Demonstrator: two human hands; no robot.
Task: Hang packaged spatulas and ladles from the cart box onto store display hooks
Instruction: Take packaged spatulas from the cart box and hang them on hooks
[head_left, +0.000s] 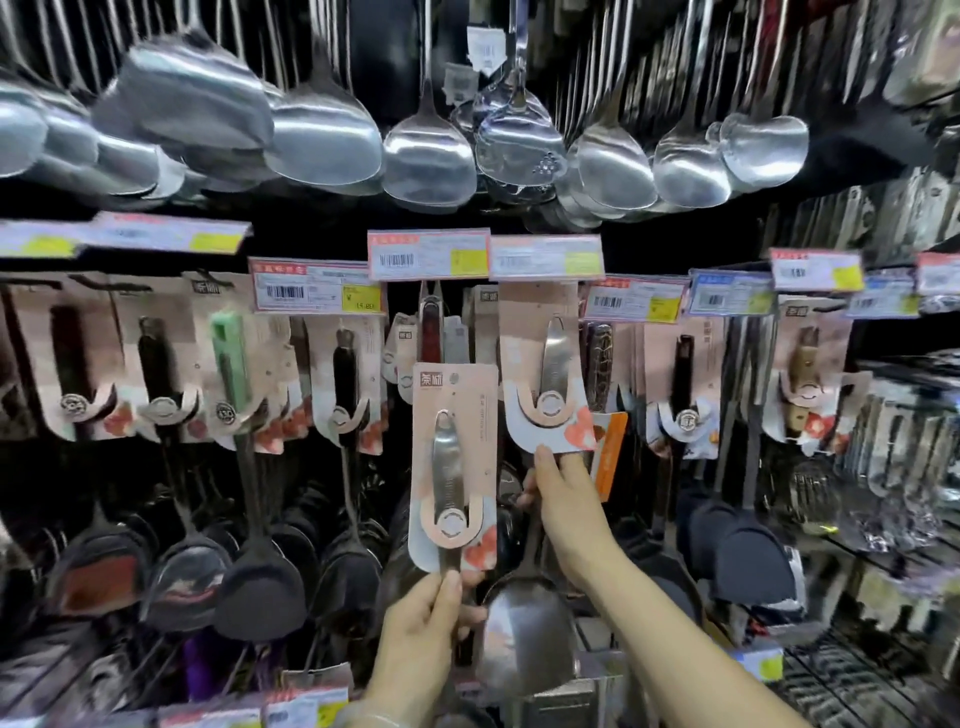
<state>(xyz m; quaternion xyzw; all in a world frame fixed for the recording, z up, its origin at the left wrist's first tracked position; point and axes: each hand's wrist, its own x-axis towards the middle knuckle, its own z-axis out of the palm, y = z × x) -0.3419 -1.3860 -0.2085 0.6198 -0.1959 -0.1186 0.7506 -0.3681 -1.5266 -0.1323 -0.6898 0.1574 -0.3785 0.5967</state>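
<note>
Spatula (453, 467) stood upright above our left hand (423, 631), which pinched its handle; right hand (563, 501), fingers straight, touched the hung card (545, 364) just right.

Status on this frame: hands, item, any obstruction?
Left hand grips carded ladle by its handle, raised, not yet hooked. Right hand touches hanging card at its bottom edge. Price tags crowd the hook fronts.
</note>
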